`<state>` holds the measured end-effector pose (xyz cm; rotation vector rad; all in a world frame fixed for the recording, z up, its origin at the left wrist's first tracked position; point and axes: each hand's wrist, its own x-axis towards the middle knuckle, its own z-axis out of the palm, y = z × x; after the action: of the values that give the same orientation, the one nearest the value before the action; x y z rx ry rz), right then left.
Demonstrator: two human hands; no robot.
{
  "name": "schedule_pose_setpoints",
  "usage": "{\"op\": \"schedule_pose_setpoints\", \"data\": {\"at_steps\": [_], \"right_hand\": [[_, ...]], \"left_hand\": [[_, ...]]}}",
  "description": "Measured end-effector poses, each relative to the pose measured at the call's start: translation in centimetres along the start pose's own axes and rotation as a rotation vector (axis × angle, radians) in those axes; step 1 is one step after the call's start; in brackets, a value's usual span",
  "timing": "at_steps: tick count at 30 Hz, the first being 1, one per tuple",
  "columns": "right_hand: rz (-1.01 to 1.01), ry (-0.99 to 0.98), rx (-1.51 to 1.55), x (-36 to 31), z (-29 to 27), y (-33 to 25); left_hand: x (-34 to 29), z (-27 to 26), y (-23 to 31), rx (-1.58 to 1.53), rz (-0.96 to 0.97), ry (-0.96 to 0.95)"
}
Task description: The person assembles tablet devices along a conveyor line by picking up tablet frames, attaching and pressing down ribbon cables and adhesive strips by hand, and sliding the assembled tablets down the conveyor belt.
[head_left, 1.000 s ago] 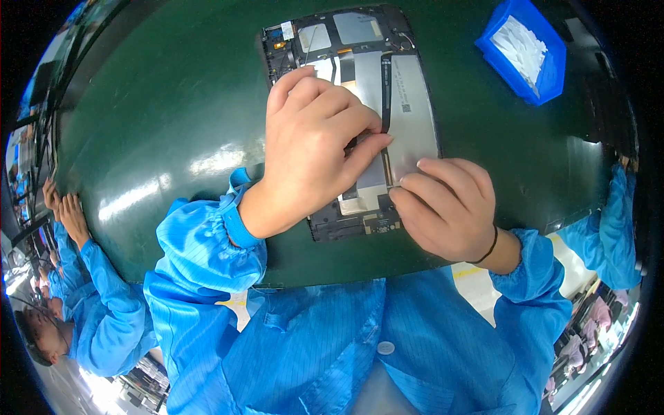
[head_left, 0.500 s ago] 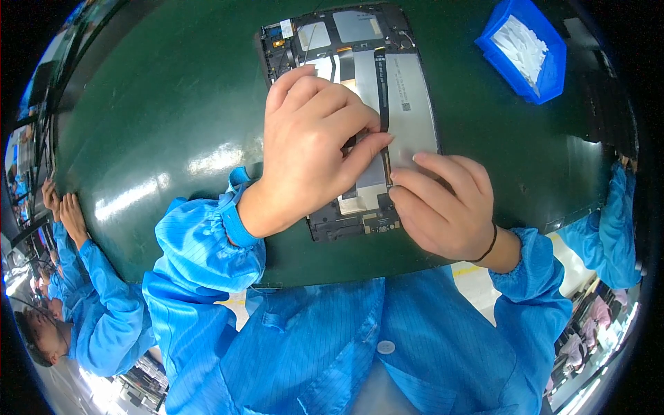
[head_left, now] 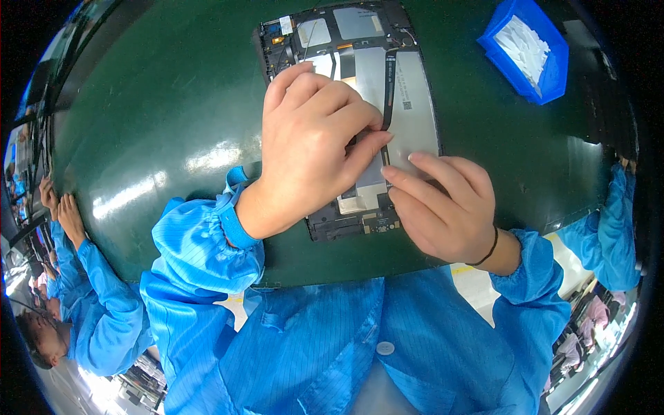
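An opened tablet point(head_left: 412, 90) lies on the table in front of me, its inner side up, with silver panels and black frame parts showing. A black flat ribbon cable point(head_left: 390, 86) runs down its middle. My left hand point(head_left: 315, 138) reaches over the tablet, thumb and forefinger pinching the cable; its other fingers curl above the panel and hide part of it. Close by on the right, my right hand point(head_left: 446, 200) hovers over the tablet's lower right side. Its fingers are spread, with the forefinger tip at the cable's lower stretch; whether it touches is unclear.
A blue plastic bin point(head_left: 557, 72) holding many small white strips point(head_left: 522, 48) stands at the far right of the green table point(head_left: 159, 97). At the left edge, a person in a blue smock point(head_left: 111, 304) rests both hands on the table. Another blue sleeve point(head_left: 609, 235) shows at the right.
The cable's upper stretch has shifted right and now slants between its top and my left fingers. My right forefinger has moved slightly left and up. The tablet stays in place.
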<state>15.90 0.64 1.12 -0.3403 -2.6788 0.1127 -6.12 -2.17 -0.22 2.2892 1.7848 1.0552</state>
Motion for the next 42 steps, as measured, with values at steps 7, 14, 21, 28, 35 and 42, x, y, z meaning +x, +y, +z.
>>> {"op": "schedule_pose_setpoints", "data": {"at_steps": [7, 14, 21, 28, 35, 42], "right_hand": [[0.043, -0.140, 0.015, 0.6, -1.3, -0.1], [0.045, -0.230, 0.105, 2.0, -2.1, 1.0], [0.115, -0.249, 0.135, 2.9, -1.0, 2.8], [0.469, -0.166, 0.200, 0.7, 1.7, 5.8], [0.786, 0.183, 1.335, 3.5, 2.2, 5.3], [0.925, 0.284, 1.385, 18.1, 10.3, 13.4]], "left_hand": [[0.3, -0.3, 0.5, -0.098, -0.156, 0.020], [0.1, -0.6, -0.4, -0.159, -0.103, 0.152], [-0.4, -0.8, 0.1, -0.181, -0.109, 0.183], [-4.5, 1.0, 1.3, -0.647, -0.421, 0.326], [-3.4, 2.6, 0.0, -0.811, -0.441, 0.532], [-3.5, 0.9, -1.7, -0.708, -0.383, 0.669]]}}
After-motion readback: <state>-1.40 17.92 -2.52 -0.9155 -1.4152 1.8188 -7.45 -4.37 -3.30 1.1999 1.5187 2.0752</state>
